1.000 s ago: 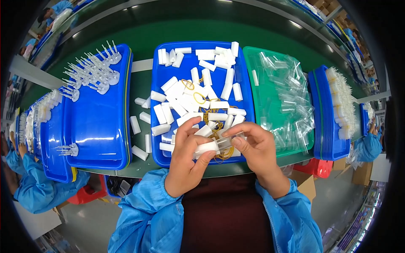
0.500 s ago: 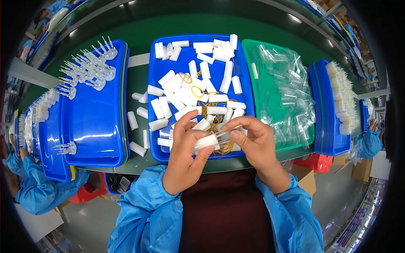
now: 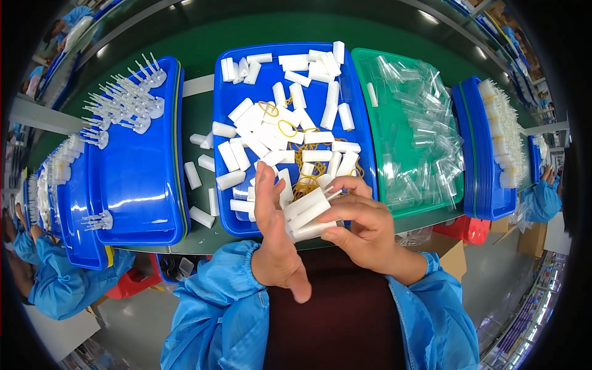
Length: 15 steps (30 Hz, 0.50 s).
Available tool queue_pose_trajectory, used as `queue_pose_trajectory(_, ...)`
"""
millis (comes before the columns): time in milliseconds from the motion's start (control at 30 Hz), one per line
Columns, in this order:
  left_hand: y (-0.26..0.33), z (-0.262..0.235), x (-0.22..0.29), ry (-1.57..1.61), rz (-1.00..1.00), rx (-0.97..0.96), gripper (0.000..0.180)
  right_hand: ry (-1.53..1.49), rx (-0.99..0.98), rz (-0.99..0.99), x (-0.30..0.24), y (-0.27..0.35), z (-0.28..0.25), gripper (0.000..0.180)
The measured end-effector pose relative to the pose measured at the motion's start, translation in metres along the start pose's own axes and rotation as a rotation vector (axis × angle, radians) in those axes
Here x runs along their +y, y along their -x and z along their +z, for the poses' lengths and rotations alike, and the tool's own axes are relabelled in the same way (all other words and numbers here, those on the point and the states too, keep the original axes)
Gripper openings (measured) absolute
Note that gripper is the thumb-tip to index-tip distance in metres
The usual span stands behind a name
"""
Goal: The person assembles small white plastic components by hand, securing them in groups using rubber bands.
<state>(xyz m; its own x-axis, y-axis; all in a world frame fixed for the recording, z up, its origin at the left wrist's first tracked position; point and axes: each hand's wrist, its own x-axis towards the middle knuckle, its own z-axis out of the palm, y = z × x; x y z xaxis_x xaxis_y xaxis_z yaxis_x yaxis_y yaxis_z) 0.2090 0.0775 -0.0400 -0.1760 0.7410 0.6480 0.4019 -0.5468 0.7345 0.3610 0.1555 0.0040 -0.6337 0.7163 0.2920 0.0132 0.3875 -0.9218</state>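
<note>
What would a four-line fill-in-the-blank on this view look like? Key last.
1. The ____ hand pinches a white block.
2. The clear plastic pieces lie in the ____ tray.
3. The tray holding yellow rubber bands is ____.
4. Loose white blocks lie on the table, to the ____ of that tray.

Missing words: right; green; blue; left.

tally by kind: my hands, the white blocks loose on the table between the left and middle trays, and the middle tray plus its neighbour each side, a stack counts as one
Left hand and right hand: 2
Loose white blocks: 6 visible
Middle blue tray, left blue tray, green tray: 3
Total: 11
</note>
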Motion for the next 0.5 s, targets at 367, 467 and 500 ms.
queue_pose_trajectory(367, -0.018, -0.004, 0.010, 0.412, -0.326, -0.255, 0.033, 0.243, -0.025, -0.245, 0.006, 0.010, -0.013, 0.020)
queue_pose_trajectory(467, -0.028, -0.003, 0.016, 0.390, -0.307, -0.295, 0.029, 0.222, -0.023, -0.272, 0.003, 0.009, -0.021, 0.022)
queue_pose_trajectory(500, -0.030, -0.003, 0.016, 0.335, -0.294, -0.320, 0.028, 0.222, -0.053, -0.273, 0.004, 0.009, -0.025, 0.026)
